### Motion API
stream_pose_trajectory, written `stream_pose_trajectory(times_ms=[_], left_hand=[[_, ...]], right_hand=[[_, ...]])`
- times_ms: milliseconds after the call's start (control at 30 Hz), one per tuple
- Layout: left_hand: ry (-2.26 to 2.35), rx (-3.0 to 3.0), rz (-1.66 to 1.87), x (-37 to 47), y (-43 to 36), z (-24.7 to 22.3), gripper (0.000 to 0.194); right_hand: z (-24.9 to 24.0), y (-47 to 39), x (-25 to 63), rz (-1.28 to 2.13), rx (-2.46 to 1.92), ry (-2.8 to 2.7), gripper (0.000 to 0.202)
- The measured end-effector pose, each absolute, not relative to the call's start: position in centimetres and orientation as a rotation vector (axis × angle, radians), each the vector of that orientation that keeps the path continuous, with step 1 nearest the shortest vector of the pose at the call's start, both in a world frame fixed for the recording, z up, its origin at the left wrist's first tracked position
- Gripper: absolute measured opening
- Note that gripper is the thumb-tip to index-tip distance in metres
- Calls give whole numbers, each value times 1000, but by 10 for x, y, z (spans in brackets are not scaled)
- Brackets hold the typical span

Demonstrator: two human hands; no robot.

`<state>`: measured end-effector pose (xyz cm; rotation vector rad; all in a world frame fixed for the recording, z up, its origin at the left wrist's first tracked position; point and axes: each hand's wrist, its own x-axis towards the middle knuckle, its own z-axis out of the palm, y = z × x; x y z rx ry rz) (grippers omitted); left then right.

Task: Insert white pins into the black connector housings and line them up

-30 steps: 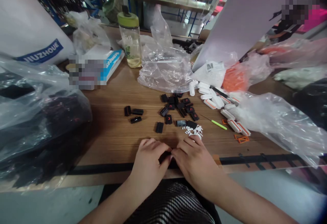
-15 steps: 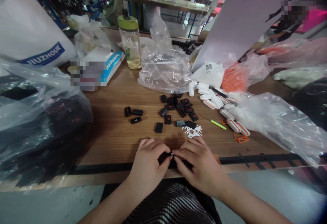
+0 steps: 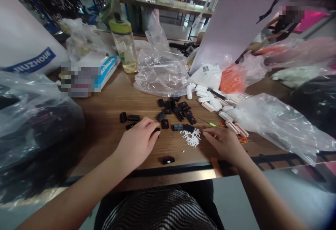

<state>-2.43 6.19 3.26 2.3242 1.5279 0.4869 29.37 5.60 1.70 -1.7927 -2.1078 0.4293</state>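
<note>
Left hand (image 3: 139,141) on a black block (image 3: 156,130), right hand (image 3: 223,142) beside the white bits (image 3: 193,137), another block (image 3: 168,160) near the worktop's (image 3: 105,146) front edge!

Overall light: moderate, cool, slightly hazy. Brightest area: far background, with small blown-out spots. Glare: streaks on the clear plastic bag (image 3: 162,72); bright patch on the near edge of the counter (image 3: 105,100). Shadows: soft, beneath the hands. Distortion: sides stretched, corners darkened. Softness: fine detail smeared. Pixelation: blocks at left and far right.

We see bare tabletop (image 3: 105,142) near left; the black connector pile (image 3: 178,110) blocks the middle, clear plastic bags beyond.
</note>
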Motion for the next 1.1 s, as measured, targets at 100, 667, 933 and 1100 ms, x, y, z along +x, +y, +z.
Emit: stream_pose_trajectory(times_ms=[100, 667, 933, 1100], left_hand=[[1515, 2294, 342, -22, 76, 31, 25], [1228, 1897, 716, -26, 67, 14, 15], [1162, 2031, 770, -25, 52, 4, 14], [1102, 2028, 874, -17, 47, -6, 15]], right_hand=[[18, 59, 283, 479, -1778, -2111, 24], [16, 65, 301, 480, -1974, -2005, 26], [1, 54, 301, 447, -1821, -2001, 25], [-3, 44, 295, 280, -1849, -2022, 25]])
